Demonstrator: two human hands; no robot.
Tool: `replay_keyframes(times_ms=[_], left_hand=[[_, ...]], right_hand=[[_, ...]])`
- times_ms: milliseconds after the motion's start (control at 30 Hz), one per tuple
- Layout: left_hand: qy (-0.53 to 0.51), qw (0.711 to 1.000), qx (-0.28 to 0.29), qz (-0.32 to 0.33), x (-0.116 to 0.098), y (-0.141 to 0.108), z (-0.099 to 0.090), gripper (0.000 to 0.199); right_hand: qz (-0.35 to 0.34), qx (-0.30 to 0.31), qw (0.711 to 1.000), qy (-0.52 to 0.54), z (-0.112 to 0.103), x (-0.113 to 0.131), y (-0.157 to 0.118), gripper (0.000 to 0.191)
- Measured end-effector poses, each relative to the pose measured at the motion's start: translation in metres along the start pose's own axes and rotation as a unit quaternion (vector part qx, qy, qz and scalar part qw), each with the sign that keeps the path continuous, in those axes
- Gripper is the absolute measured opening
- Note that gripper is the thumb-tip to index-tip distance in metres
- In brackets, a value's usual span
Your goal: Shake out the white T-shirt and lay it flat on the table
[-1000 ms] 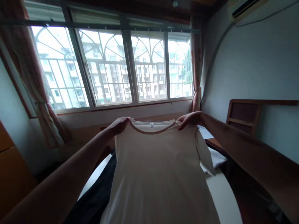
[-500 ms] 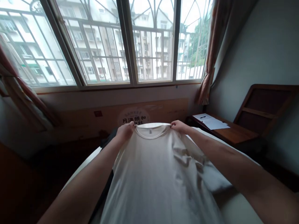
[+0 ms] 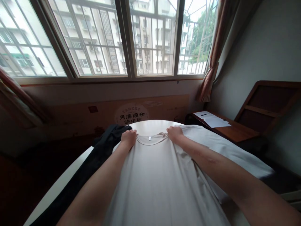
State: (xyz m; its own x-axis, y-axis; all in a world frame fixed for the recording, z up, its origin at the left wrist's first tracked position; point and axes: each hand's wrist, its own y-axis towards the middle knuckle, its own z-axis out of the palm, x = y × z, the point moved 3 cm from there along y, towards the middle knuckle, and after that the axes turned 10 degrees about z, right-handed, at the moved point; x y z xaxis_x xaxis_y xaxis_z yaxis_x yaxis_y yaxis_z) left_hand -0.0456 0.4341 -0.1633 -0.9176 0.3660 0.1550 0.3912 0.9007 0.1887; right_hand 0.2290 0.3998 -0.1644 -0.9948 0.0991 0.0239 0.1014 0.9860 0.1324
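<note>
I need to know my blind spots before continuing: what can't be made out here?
Shirt: hem, head view, cut off by bottom edge.
Left hand and right hand: fingertips, head view, hidden behind the hands.
Label: print, head view, too small.
Black cloth: part, head view, hidden by left forearm.

1. The shirt (image 3: 145, 179) is plain off-white.
2. The left garment (image 3: 88, 171) is solid black.
3. The right garment (image 3: 225, 147) is plain white.
4. The round table (image 3: 151, 125) is white.
5. The side table (image 3: 242, 131) is reddish brown.
6. The tan panel (image 3: 169, 108) bears black characters in a paler circle.
</note>
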Motion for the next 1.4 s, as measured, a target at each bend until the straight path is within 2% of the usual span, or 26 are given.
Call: replay_keyframes(times_ms=[100, 233, 367, 467, 567, 633, 733, 833, 900, 967, 1033, 1133, 1200, 1267, 1333, 1400], left_hand=[[0.008, 1.0, -0.014, 0.003, 0.0, -0.001, -0.006, 0.033], [0.006, 1.0, -0.027, 0.003, -0.003, -0.006, -0.025, 0.034], [-0.001, 0.999, -0.032, -0.006, 0.0, -0.019, -0.056, 0.038], [-0.009, 0.999, -0.028, -0.011, 0.004, -0.042, -0.088, 0.041], [-0.031, 1.0, 0.0, -0.006, 0.009, -0.08, -0.125, 0.043], [-0.065, 0.997, 0.027, 0.029, 0.01, -0.115, -0.151, 0.044], [-0.141, 0.986, 0.049, 0.074, 0.009, -0.182, -0.184, 0.047], [-0.244, 0.967, 0.057, 0.049, 0.01, -0.263, -0.199, 0.049], [-0.31, 0.95, 0.035, 0.026, 0.007, -0.319, -0.198, 0.05], [-0.338, 0.941, -0.019, 0.003, 0.002, -0.372, -0.188, 0.048], [-0.326, 0.941, -0.093, -0.013, -0.006, -0.419, -0.174, 0.041], [-0.273, 0.936, -0.219, -0.034, -0.021, -0.475, -0.148, 0.032], [-0.226, 0.935, -0.273, -0.021, -0.031, -0.503, -0.132, 0.025], [-0.183, 0.933, -0.309, 0.002, -0.04, -0.525, -0.119, 0.021], [-0.15, 0.934, -0.324, 0.026, -0.047, -0.541, -0.111, 0.019], [-0.127, 0.94, -0.312, 0.053, -0.053, -0.553, -0.104, 0.022]], right_hand=[[-0.009, -0.007, 1.0, -0.016, -0.005, 0.0, -0.002, 0.031], [-0.022, -0.01, 0.999, -0.022, -0.016, -0.001, -0.007, 0.029], [-0.034, -0.027, 0.999, -0.01, -0.036, -0.005, -0.022, 0.038], [-0.049, -0.045, 0.998, 0.006, -0.059, -0.016, -0.048, 0.045], [-0.089, -0.075, 0.992, 0.037, -0.084, -0.038, -0.092, 0.046], [-0.122, -0.104, 0.985, 0.062, -0.099, -0.059, -0.131, 0.045], [-0.146, -0.153, 0.973, 0.096, -0.118, -0.097, -0.2, 0.04], [-0.137, -0.194, 0.959, 0.157, -0.127, -0.136, -0.277, 0.036], [-0.105, -0.201, 0.951, 0.21, -0.121, -0.16, -0.331, 0.036], [-0.04, -0.178, 0.948, 0.262, -0.103, -0.183, -0.383, 0.038], [0.062, -0.134, 0.939, 0.311, -0.073, -0.204, -0.433, 0.039], [0.168, -0.061, 0.898, 0.403, -0.018, -0.221, -0.499, 0.043], [0.2, -0.047, 0.859, 0.469, 0.014, -0.221, -0.53, 0.045], [0.214, -0.013, 0.827, 0.519, 0.035, -0.21, -0.552, 0.051], [0.206, 0.04, 0.802, 0.559, 0.044, -0.189, -0.564, 0.059], [0.187, 0.075, 0.779, 0.594, 0.04, -0.164, -0.571, 0.07]])
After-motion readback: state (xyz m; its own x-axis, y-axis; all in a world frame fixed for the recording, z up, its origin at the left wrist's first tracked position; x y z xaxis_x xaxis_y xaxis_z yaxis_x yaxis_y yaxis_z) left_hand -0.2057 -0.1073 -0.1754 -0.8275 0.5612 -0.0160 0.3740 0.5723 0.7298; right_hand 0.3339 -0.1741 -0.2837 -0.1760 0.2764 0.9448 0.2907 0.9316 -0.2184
